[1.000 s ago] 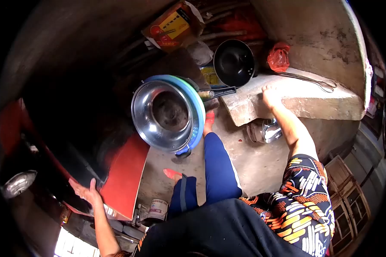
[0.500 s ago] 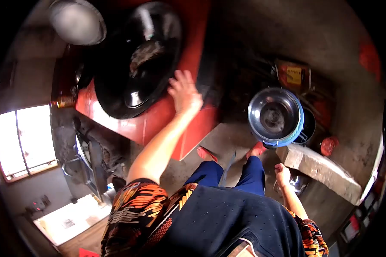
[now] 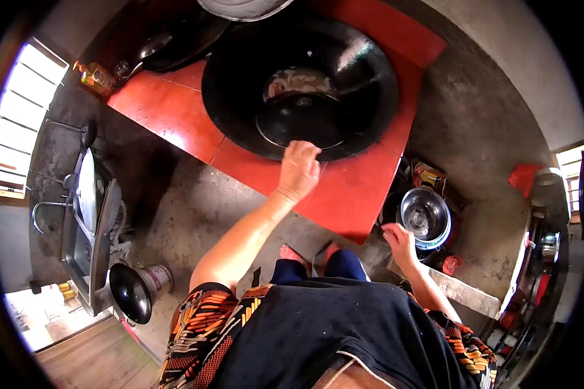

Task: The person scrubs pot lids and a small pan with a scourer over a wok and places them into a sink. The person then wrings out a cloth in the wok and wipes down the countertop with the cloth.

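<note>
A big black wok (image 3: 370, 91) is set in the red tiled stove (image 3: 344, 194). Inside it a dark round lid (image 3: 305, 117) lies tilted beside pale, wet-looking contents (image 3: 302, 80). My left hand (image 3: 300, 170) is at the near rim of the wok, by the lid's lower edge, with its fingers curled together; what they grip is hidden. Over the floor on the right, my right hand (image 3: 401, 245) hangs with loosely bent fingers apart and nothing in them, beside a metal basin (image 3: 425, 214).
A pale round pan (image 3: 243, 8) stands at the top edge. On the left are a sink (image 3: 81, 249) with a faucet (image 3: 40, 211), and a black pan (image 3: 130, 293) on a bucket. A low concrete ledge (image 3: 464, 292) runs at the right.
The view has swung, so the wok now lies ahead in the middle. My left hand has gone from spread fingers beside the wok to curled ones at its near rim. My right hand has opened.
</note>
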### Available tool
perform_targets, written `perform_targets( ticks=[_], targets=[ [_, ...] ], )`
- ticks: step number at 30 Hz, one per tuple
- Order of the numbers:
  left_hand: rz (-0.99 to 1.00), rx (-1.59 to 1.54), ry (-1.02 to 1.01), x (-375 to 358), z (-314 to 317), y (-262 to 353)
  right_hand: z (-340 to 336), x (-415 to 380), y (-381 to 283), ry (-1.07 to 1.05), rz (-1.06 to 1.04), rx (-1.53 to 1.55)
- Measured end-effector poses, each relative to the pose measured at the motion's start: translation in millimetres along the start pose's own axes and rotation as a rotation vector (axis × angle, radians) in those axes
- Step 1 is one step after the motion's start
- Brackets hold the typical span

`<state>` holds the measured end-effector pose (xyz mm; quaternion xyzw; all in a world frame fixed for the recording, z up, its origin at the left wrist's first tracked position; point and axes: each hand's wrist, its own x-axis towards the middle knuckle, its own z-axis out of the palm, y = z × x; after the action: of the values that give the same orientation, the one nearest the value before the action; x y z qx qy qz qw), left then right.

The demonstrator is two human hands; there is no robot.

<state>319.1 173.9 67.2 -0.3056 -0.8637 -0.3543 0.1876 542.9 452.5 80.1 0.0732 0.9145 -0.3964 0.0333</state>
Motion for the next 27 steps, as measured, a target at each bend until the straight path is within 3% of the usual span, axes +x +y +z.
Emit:
perform_targets(
  ticks=[3,4,6,7,9,10,13,15,17,18,19,21,23,25,27],
  targets=[
    [0.011,0.346,-0.124,1.8,-27.1,-56.2,16.8,73.6,-68.0,-0.047,-0.119,-0.004],
    [-0.069,0.422,-0.279,-4.6,-31.6,-70.7,29.9,104.6,-74.6,0.009,-0.281,0.027],
    [-0.201,0.467,-0.588,-8.6,-47.1,-87.5,53.1,172.8,-95.7,0.014,-0.375,0.083],
    [-0.177,0.393,-0.581,-11.6,-50.3,-93.2,63.8,207.0,-111.8,0.0,-0.313,0.133],
    [-0.048,0.447,-0.51,-18.9,-49.3,-103.1,89.9,284.1,-123.6,0.097,-0.458,-0.098],
    [-0.095,0.486,-0.675,-6.2,-59.6,-95.6,104.8,319.5,-128.8,0.087,-0.376,-0.228],
    [-0.151,0.252,-0.67,-3.7,-57.8,-120.6,137.9,400.3,-147.8,-0.005,-0.127,-0.551],
    [-0.308,-0.041,-0.634,3.8,-74.5,-130.3,150.8,445.3,-136.9,-0.345,0.033,-0.452],
    [-0.543,-0.405,-0.501,18.1,-78.1,-148.3,154.7,466.3,-140.6,-0.501,0.177,-0.419],
    [-0.641,-0.44,-0.474,22.0,-76.1,-159.4,148.7,460.3,-154.2,-0.453,0.225,-0.392],
    [-0.755,-0.511,-0.408,20.5,-72.5,-173.9,141.9,462.4,-159.5,-0.534,0.286,-0.28],
    [-0.973,-0.664,-0.288,26.4,-66.8,-192.6,136.1,464.9,-170.0,-0.608,0.298,-0.35],
    [-0.987,-0.69,-0.12,30.5,-75.1,-195.2,140.9,469.2,-173.0,-0.733,0.313,-0.365],
    [-0.995,-0.579,-0.025,34.0,-87.9,-206.0,134.6,463.2,-198.2,-0.69,0.267,-0.278],
    [-1.088,-0.803,0.113,33.1,-90.9,-227.8,129.8,459.2,-213.9,-0.65,0.24,-0.116]
  ],
)
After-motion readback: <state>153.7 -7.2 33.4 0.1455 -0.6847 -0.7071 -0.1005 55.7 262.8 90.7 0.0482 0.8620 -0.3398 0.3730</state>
